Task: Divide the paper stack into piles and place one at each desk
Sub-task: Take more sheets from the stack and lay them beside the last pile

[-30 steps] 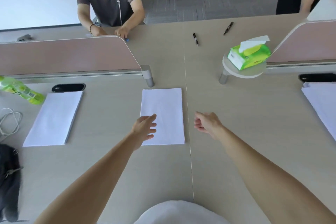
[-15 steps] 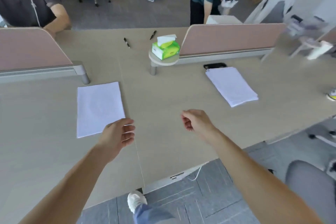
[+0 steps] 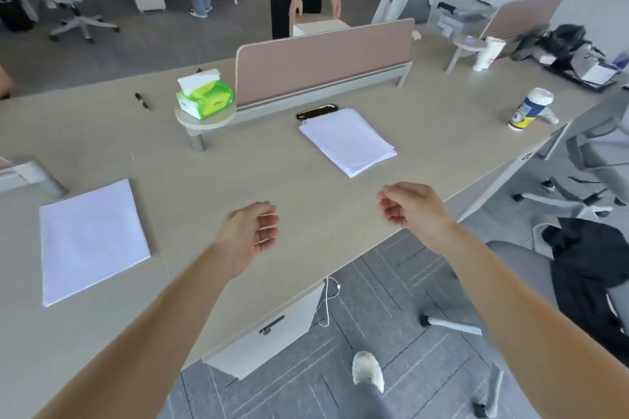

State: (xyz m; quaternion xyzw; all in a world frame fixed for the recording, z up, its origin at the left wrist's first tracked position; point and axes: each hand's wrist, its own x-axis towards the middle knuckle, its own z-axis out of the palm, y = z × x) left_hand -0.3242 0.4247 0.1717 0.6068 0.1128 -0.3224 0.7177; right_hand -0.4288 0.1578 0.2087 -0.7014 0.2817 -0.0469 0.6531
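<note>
Left hand (image 3: 250, 236) now clear of the flat white paper pile (image 3: 92, 240) at the near-left desk position: a second ago resting on that pile's lower edge, half a second ago just off its corner, at present held above bare tabletop, well apart from the sheets. Fingers loosely curled, palm turned inward, holding nothing. Right hand (image 3: 410, 209) likewise empty, fingers curled in a narrow, relaxed hook, raised above the near edge of the long pale wood-grain desk (image 3: 258, 160). View swung rightward across the three moments, bringing the thicker, slightly fanned white paper stack (image 3: 347, 141) into the centre of the frame, lying just in front of the dusty-pink fabric divider panel (image 3: 323, 58) and touching a black oval cable port (image 3: 316, 111). Green tissue box (image 3: 205, 96) on its small round stand to the left of the divider; white wipe canister (image 3: 529, 108) farther right, near the desk end. Judgement: left pile delivered and released; walk toward the right in progress; next action likely a reach to the fanned stack, either to square it or to split off a further pile. Loose, uneven edges there call for a two-handed grip to prevent sheets sliding apart.
</note>
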